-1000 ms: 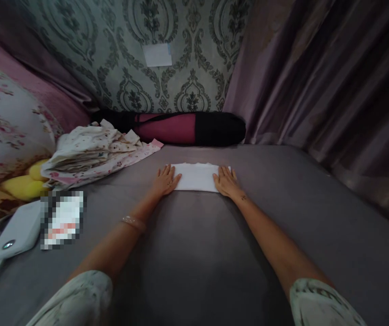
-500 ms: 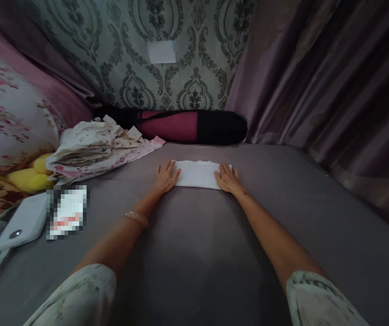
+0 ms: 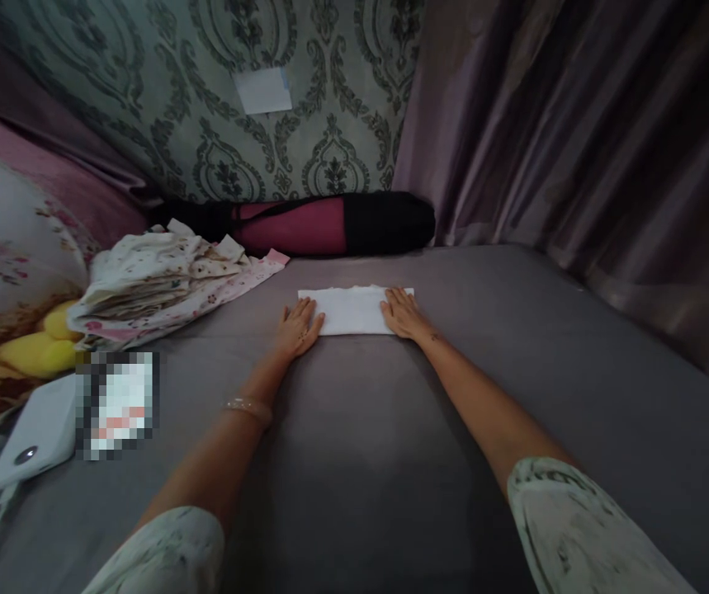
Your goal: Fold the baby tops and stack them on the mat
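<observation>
Head view: the left hand [image 3: 298,327] is pressing on the left end of a folded white cloth [image 3: 355,312], and the right hand [image 3: 402,315] is lying flat over its right end. Both grips are staying open, fingers spread rather than pinching. The cloth is resting on the grey bed [image 3: 366,429], in front of a pink and black roll [image 3: 292,225]. Over to the left, rumpled patterned clothes [image 3: 156,276] are lying near a white power bank [image 3: 38,429].
</observation>
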Motion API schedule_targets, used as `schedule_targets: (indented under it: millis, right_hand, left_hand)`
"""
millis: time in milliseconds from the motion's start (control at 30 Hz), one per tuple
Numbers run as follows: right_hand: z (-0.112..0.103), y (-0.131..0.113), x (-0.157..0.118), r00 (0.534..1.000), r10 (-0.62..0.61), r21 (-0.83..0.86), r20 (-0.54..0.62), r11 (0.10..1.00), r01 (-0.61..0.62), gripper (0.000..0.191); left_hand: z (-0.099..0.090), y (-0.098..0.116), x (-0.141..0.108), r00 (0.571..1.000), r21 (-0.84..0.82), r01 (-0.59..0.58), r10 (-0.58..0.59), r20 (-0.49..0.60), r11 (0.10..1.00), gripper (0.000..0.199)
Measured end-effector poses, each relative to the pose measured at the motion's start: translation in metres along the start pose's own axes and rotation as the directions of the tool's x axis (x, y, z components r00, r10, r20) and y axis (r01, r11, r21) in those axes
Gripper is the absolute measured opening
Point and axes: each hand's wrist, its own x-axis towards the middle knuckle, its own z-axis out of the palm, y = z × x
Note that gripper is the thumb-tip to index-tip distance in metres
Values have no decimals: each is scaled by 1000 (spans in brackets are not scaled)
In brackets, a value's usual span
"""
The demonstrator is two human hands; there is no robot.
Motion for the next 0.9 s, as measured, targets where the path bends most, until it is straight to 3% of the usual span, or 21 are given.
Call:
schedule_targets:
  millis: [167, 267, 433, 633, 900]
  right_hand:
    - [-12, -10, 6, 998, 41, 10, 45, 999, -41, 57]
    - [-17, -31, 10, 1000, 10, 5, -18, 1000, -10, 57]
    - [-4, -61, 11, 997, -50, 22, -55, 998, 51, 58]
    - [11, -61, 7, 998, -36, 6, -51, 999, 36, 57]
    - [-7, -72, 15, 997, 12, -15, 74, 1000, -11, 58]
  left_hand:
    - [-2, 2, -2, 1000, -22, 3, -4, -29, 1000, 55]
    - [-2, 3, -3, 998, -24, 1, -2, -56, 1000, 54]
    - [-1, 2, -3, 998, -26, -2, 0, -58, 1000, 54]
    - [1, 0, -2, 998, -23, 1, -2, -57, 1000, 52]
    - [5, -2, -1, 997, 35, -5, 8, -81, 999, 55]
